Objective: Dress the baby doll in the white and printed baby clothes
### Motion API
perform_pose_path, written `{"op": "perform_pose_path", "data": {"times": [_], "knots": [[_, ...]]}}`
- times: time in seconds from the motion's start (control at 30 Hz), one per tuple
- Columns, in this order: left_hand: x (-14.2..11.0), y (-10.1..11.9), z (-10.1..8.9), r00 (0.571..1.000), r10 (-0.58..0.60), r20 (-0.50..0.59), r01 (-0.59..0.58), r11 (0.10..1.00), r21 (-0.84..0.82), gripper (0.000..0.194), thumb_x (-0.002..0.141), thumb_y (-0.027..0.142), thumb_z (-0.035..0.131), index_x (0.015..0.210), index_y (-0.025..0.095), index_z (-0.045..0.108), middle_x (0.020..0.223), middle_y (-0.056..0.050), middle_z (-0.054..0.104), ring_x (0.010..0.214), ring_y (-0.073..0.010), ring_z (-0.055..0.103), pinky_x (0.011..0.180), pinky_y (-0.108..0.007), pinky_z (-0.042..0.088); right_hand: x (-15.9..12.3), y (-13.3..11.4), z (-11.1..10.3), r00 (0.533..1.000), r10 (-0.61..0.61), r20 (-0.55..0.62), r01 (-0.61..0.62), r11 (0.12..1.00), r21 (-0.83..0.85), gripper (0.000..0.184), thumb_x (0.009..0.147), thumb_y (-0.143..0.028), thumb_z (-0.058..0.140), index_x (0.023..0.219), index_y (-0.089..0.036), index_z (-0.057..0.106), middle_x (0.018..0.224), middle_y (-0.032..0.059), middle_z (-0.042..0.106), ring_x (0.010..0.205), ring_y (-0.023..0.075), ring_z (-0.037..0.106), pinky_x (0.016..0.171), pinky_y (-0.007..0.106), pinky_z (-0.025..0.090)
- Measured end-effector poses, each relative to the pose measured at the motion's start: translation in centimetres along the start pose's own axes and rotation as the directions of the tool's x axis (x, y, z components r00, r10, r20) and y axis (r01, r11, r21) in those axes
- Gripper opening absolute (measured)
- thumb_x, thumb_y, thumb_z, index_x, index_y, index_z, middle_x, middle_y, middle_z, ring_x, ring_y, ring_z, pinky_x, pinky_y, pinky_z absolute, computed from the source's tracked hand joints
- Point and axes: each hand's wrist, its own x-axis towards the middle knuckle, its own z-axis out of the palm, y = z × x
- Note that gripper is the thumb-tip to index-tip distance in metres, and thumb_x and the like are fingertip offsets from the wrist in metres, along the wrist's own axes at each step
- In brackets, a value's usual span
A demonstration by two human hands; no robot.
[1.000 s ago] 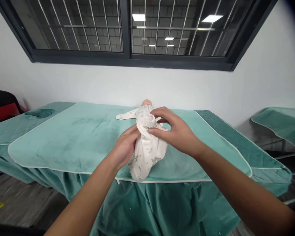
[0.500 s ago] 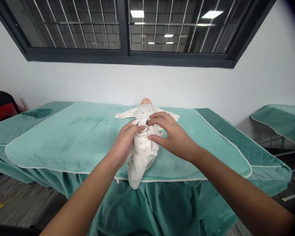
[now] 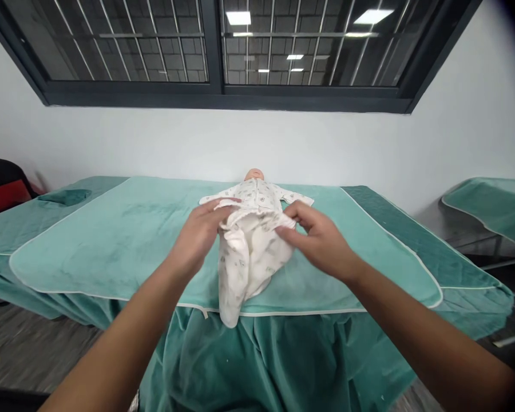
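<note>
A baby doll (image 3: pixel 254 173) lies on its back, head toward the wall, in a white patterned top (image 3: pixel 257 193) with both sleeves spread out. Over its lower body are white patterned baby pants (image 3: pixel 236 269), whose waistband is stretched wide between my hands. My left hand (image 3: pixel 199 229) pinches the waistband's left side between thumb and fingers. On the right side, my right hand (image 3: pixel 315 234) grips the same edge. One pant leg hangs down past the mat's front edge. The doll's legs are hidden by the cloth.
A light green mat (image 3: pixel 111 246) with white piping covers the bed, whose darker green cover (image 3: pixel 283 360) drapes down in front. Behind stand a white wall and a barred window (image 3: pixel 223 97). A red and black chair (image 3: pixel 4 186) is at left, another green-covered surface (image 3: pixel 493 206) at right.
My hands have moved apart, my left hand leftward and my right hand rightward, pulling the bunched waistband open. More of the doll's top now shows.
</note>
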Motion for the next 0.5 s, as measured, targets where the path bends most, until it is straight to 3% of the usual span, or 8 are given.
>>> {"op": "perform_pose_path", "data": {"times": [0.1, 0.23, 0.37, 0.5], "knots": [[0.3, 1.3, -0.9, 0.994, 0.102, -0.049, -0.097, 0.992, 0.081, 0.032, 0.075, 0.025, 0.07, 0.106, 0.019, 0.074, 0.116, -0.008, 0.073, 0.111, -0.0276, 0.063, 0.094, -0.037, 0.047, 1.3, -0.3, -0.9, 0.994, 0.091, -0.052, -0.076, 0.967, 0.242, 0.014, 0.091, -0.027, 0.063, 0.084, -0.022, 0.052, 0.073, -0.0047, 0.051, 0.064, 0.0104, 0.047, 0.058, 0.024, 0.037], [-0.6, 3.2, 0.2, 0.971, 0.218, 0.1, -0.218, 0.976, -0.01, 0.042, 0.076, 0.023, 0.072, 0.118, 0.021, 0.069, 0.127, -0.009, 0.068, 0.116, -0.0265, 0.061, 0.097, -0.037, 0.048, 3.3, -1.3, -0.5, 0.998, 0.06, 0.015, -0.062, 0.934, 0.351, 0.019, 0.09, -0.033, 0.066, 0.084, -0.022, 0.053, 0.071, -0.0047, 0.052, 0.061, 0.0095, 0.048, 0.055, 0.022, 0.035], [-1.4, 3.2, 2.0, 0.958, 0.137, 0.252, -0.164, 0.983, 0.087, 0.039, 0.08, 0.036, 0.074, 0.115, 0.021, 0.068, 0.112, -0.007, 0.07, 0.096, -0.0223, 0.065, 0.08, -0.032, 0.051, 4.3, -2.3, 0.0, 0.998, -0.008, 0.055, -0.017, 0.897, 0.442, 0.024, 0.088, -0.041, 0.069, 0.087, -0.023, 0.053, 0.076, -0.003, 0.058, 0.064, 0.0108, 0.053, 0.056, 0.023, 0.04], [-1.2, 2.1, 1.5, 0.917, -0.042, 0.397, 0.032, 0.999, 0.03, 0.031, 0.084, 0.044, 0.07, 0.098, 0.016, 0.07, 0.088, -0.005, 0.069, 0.075, -0.017, 0.062, 0.064, -0.027, 0.046, 4.1, -1.8, -0.7, 0.994, -0.014, 0.104, -0.034, 0.894, 0.447, 0.03, 0.085, -0.045, 0.073, 0.087, -0.023, 0.054, 0.072, -0.004, 0.056, 0.059, 0.0097, 0.051, 0.052, 0.022, 0.038]]}}
